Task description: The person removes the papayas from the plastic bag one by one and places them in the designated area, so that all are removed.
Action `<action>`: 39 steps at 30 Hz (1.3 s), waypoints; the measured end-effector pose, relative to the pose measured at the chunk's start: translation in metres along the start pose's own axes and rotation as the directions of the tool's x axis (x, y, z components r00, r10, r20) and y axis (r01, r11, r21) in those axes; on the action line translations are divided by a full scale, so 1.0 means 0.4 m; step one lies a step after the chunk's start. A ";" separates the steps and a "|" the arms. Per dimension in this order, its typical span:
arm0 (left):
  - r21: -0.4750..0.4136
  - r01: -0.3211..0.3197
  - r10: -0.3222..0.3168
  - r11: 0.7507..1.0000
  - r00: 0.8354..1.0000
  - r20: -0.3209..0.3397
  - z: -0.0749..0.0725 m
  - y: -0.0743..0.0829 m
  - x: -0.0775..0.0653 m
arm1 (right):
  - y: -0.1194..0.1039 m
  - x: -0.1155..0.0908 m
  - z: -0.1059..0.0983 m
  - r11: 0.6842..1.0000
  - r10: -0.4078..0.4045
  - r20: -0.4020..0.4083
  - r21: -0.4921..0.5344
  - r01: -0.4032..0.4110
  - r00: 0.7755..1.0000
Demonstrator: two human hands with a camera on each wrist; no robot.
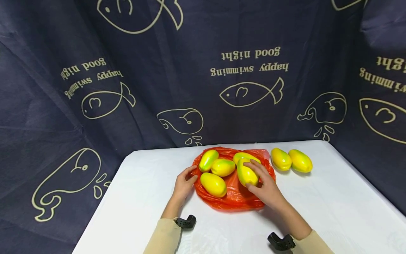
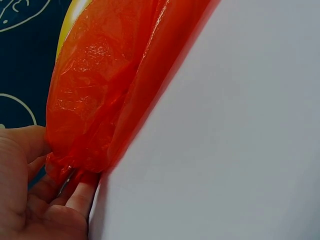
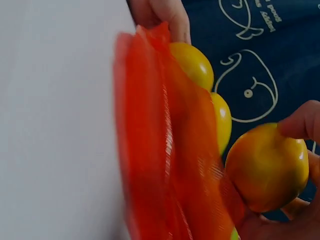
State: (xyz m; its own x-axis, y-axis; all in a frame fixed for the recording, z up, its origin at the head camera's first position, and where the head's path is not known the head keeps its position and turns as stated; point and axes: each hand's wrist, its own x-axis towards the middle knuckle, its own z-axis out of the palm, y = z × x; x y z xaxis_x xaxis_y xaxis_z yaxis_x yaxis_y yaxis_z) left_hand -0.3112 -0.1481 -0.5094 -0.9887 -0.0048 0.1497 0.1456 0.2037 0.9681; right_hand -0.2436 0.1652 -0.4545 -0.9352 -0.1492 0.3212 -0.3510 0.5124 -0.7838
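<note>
The mango (image 1: 246, 173) in hand lies on the red plastic bag (image 1: 236, 197), at its right side, with the right hand (image 1: 264, 185) curled over it, fingers on top and thumb beneath. The left hand (image 1: 184, 183) pinches the bag's left edge against the white table (image 1: 142, 197). Doing this well probably means keeping that edge pinned so the thin film stays flat while the fruit moves. Four more mangoes (image 1: 219, 173) rest on the bag; two others (image 1: 290, 159) sit just beyond it.
</note>
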 end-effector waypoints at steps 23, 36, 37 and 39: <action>-0.014 -0.005 0.005 1.000 1.000 0.003 0.002 0.004 -0.001 | 0.014 0.016 -0.166 0.999 0.013 -0.178 -0.028 -0.018 0.984; -0.011 0.015 -0.015 1.000 1.000 0.010 0.004 0.045 -0.017 | 0.043 0.021 -0.238 0.991 0.088 -0.386 -0.056 -0.119 0.918; -0.004 0.016 -0.016 1.000 1.000 0.013 0.003 0.056 -0.022 | 0.049 0.021 -0.244 0.991 0.095 -0.401 -0.052 -0.126 0.911; 0.002 0.019 -0.019 1.000 1.000 0.020 0.001 0.074 -0.029 | 0.061 0.023 -0.257 0.989 0.105 -0.427 -0.045 -0.138 0.898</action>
State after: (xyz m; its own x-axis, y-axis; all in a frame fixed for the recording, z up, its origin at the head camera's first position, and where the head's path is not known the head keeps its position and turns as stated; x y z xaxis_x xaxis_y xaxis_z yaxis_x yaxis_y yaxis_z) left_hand -0.2953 -0.1414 -0.4825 -0.9918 0.0108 0.1277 0.1271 0.2057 0.9703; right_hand -0.2557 0.2631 -0.4160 -0.8565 0.2811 0.4329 -0.2164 0.5659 -0.7956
